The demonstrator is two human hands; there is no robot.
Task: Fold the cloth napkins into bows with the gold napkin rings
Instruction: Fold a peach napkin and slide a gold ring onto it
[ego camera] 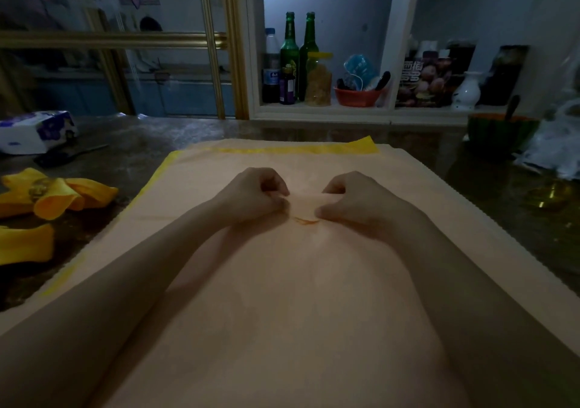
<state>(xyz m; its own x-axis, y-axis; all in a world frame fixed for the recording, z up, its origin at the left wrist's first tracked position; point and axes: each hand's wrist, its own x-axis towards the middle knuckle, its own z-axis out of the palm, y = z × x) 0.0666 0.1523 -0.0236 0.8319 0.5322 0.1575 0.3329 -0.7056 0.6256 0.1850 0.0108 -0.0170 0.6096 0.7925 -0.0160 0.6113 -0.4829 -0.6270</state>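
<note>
Left hand [255, 194] and right hand [356, 202] each pinched the peach napkin [282, 313] mid-sheet, folding apparently barely begun; one ringed yellow bow [62, 195] lay finished by the left edge of the table [188, 134].

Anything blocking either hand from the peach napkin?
Nothing visible. The left hand and right hand pinch a raised fold at the middle of the peach napkin, which lies on top of a yellow napkin.
</note>
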